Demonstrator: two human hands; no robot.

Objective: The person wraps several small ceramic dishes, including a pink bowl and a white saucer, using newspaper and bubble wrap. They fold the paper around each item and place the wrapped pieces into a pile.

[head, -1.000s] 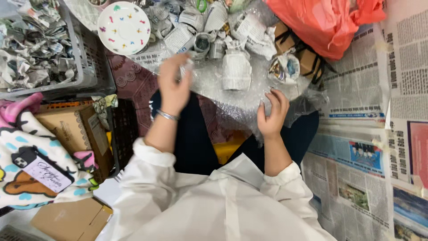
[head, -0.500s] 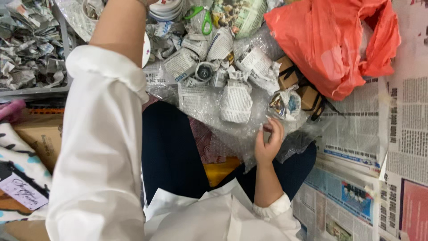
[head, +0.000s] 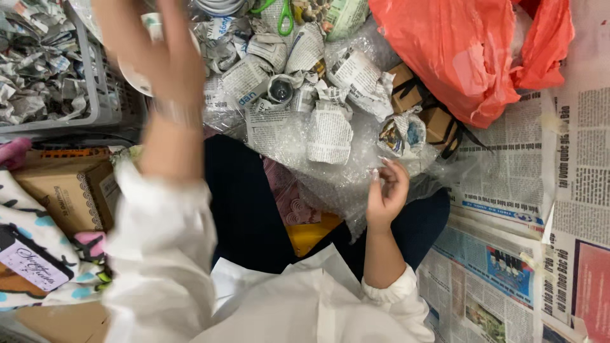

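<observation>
Two hands work over the lap: the right hand (head: 386, 190) stays low, its fingers (head: 376, 173) pinching the edge of the bubble wrap sheet (head: 330, 174). Since a second ago the left hand (head: 166, 60) has risen from the wrap, fingers spread, blurred, toward the white plate (head: 132, 76). Beyond lie newspaper-wrapped bundles (head: 330, 130), green-handled scissors (head: 284, 16) and an orange plastic bag (head: 464, 51)

Clear bubble wrap (head: 346, 171) — crinkly plastic, newspaper-wrapped bundles (head: 329, 132) — matt
</observation>
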